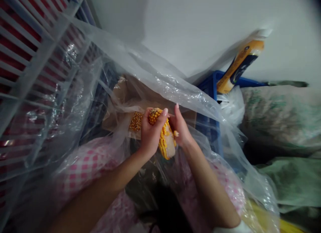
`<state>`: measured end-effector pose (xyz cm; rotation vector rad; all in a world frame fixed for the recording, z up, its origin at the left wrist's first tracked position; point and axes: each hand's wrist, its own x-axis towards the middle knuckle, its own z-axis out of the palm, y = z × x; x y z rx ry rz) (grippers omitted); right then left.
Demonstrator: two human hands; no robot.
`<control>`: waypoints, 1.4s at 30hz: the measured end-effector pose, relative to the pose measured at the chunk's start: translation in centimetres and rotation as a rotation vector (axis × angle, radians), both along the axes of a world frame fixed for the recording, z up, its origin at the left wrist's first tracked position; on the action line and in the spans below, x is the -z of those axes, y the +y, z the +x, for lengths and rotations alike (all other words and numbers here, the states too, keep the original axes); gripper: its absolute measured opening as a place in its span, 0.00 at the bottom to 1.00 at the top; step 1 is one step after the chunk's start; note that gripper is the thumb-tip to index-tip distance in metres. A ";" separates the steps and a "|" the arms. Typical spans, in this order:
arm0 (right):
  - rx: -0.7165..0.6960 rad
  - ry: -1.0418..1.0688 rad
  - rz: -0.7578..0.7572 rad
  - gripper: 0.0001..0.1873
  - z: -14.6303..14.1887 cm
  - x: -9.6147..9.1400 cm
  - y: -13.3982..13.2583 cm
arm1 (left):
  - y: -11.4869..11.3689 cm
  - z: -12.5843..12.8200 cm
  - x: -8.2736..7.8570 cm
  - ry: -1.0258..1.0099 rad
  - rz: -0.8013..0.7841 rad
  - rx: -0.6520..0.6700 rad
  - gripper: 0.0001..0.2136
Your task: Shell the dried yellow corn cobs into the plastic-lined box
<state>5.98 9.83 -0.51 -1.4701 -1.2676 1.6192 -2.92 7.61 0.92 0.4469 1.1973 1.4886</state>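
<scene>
A corn cob [165, 141] with yellow kernels and a bare pale strip along one side is held upright between both hands. My left hand [150, 132] is wrapped round its left side, thumb pressed on the kernels near the top. My right hand [181, 127] grips its right side, fingers closed against the cob. Both hands work above a large clear plastic sheet [160, 80] draped over my lap. Behind the left hand, inside a brown cardboard box [130, 95], lies a patch of loose darker corn kernels [136, 121].
A white wire rack [30, 59] with red items behind it stands at the left. A blue crate [213, 85] holds a tilted orange and dark bottle [239, 67] at the right. Greenish woven sacks [281, 115] lie far right. Pink checked cloth [87, 162] covers my knees.
</scene>
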 end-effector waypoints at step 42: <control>0.407 0.256 -0.021 0.26 2.3 -1.6 1.2 | 1.7 -1.6 -0.3 0.060 -0.080 -0.148 0.17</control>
